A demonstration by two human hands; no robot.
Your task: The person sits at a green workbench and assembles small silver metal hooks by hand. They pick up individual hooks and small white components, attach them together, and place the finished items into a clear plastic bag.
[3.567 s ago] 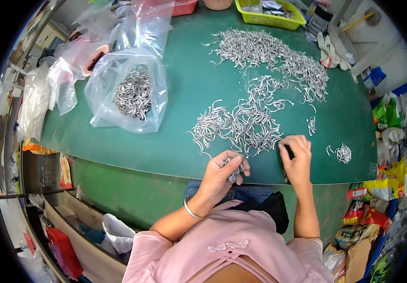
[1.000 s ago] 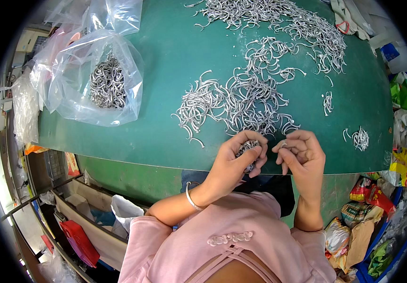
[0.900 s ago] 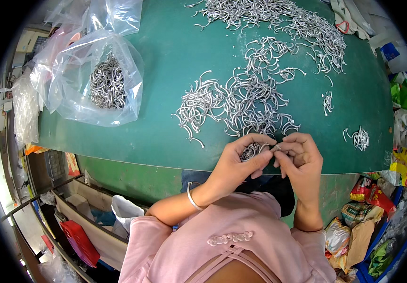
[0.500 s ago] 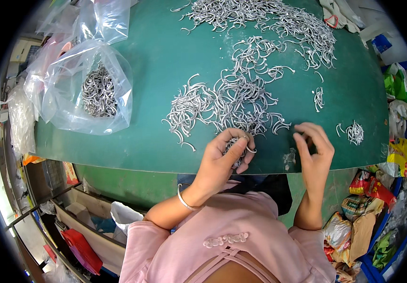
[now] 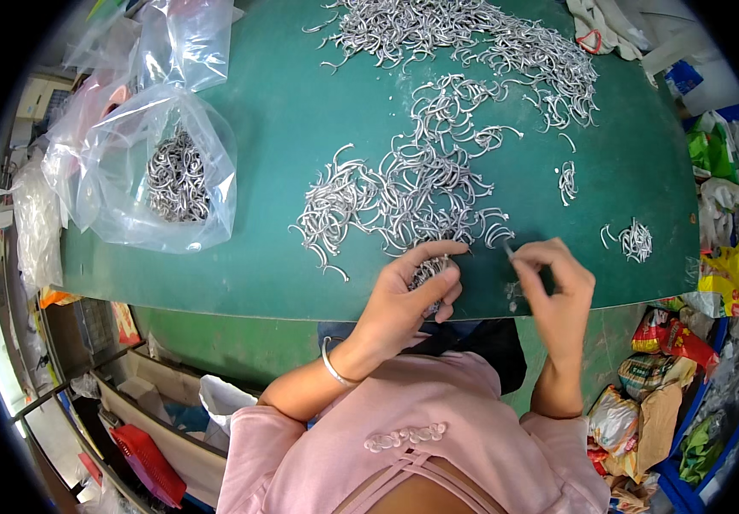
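My left hand (image 5: 395, 295) is curled round a bunch of small curved silver metal pieces (image 5: 427, 272) near the table's front edge. Just to its right, my right hand (image 5: 558, 278) has thumb and forefinger pinched on one slim curved metal piece (image 5: 508, 249), slightly blurred. Beyond both hands lies a loose middle pile of the same curved pieces (image 5: 438, 184), its nearest ones close to my left fingers. A much larger heap (image 5: 472, 36) spreads along the far side of the green table (image 5: 271, 171).
An open clear plastic bag (image 5: 220, 201) at the left holds more curved pieces (image 5: 178, 178). Small clusters lie on the right, one near the edge (image 5: 637, 241), another farther back (image 5: 567, 183). Pale gloves (image 5: 613, 30) rest at the far right. A drawer (image 5: 164, 385) stands open below left.
My right hand has gone from spread fingers to a pinch on a curved piece, its fingertips moving left toward the pile. My left hand keeps its bunch. The whole view has shifted slightly.
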